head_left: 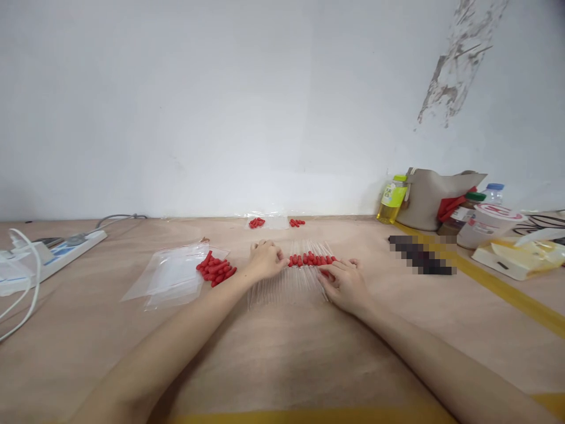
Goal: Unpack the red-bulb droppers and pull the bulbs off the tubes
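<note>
A row of clear thin droppers with red rubber bulbs lies on the brown table, its tubes side by side. At the left end of the bulbs is my left hand, its fingers curled and the tips against the end dropper. My right hand closes thumb and fingers on the droppers at the right end, near the last bulbs. Its fingertips partly hide the tubes there. Left of my left hand, a heap of loose red bulbs rests beside clear zip bags.
Two small groups of red bulbs lie by the wall on clear plastic. A power strip with white cables sits left. To the right are a yellow-green bottle, a grey bag, a tub, a tissue pack and a blurred dark object.
</note>
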`<state>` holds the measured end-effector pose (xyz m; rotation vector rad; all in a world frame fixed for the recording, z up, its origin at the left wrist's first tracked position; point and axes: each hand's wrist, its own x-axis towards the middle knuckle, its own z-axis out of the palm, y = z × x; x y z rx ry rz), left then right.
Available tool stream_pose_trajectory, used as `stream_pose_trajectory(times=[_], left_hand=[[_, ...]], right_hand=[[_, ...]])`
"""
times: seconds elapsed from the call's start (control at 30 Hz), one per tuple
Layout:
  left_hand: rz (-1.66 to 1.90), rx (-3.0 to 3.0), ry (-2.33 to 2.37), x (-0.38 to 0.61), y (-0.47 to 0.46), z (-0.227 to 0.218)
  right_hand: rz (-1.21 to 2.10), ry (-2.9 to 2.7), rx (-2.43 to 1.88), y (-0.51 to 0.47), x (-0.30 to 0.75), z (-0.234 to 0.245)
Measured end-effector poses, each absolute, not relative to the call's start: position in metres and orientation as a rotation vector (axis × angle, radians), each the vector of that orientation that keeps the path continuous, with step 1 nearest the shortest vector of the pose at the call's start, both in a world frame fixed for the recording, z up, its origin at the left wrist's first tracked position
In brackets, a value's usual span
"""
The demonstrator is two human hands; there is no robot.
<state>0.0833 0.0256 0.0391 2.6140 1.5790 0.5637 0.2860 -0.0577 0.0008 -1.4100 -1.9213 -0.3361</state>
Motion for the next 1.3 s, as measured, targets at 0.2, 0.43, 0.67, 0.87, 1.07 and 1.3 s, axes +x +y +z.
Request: stream_pose_trajectory(times=[0.2,0.43,0.67,0.87,1.07,1.3], left_hand=[[0.362,2.388,1.693,0.104,0.047,0.036],[0.461,2.319,1.737,0.092,0.033,0.05],[0.822,2.82,1.291,0.029,-0.013,0.043],[1.117,3.1,0.912,0.0,-0.033,0.008],[1.253,3.037,0.796,0.005,-0.034,-0.001],[1.132,3.012,0.941,0.016,-0.038,0.005]], right_hand=[[-0.357,-1.882,-1.387,-0.058,0.287,0.0],[-0.37,-1.835,-1.313,-0.056,0.287,-0.007],[-0.45,-1.844,-1.155,-0.056,0.281,-0.008],[-0.5,-2.105,-0.987,-0.07,0.259,-0.003],[-0.463,-2.143,-0.928,-0.067,0.247,-0.012],[-0.432,-2.187,-0.951,-0.067,0.241,-0.01]])
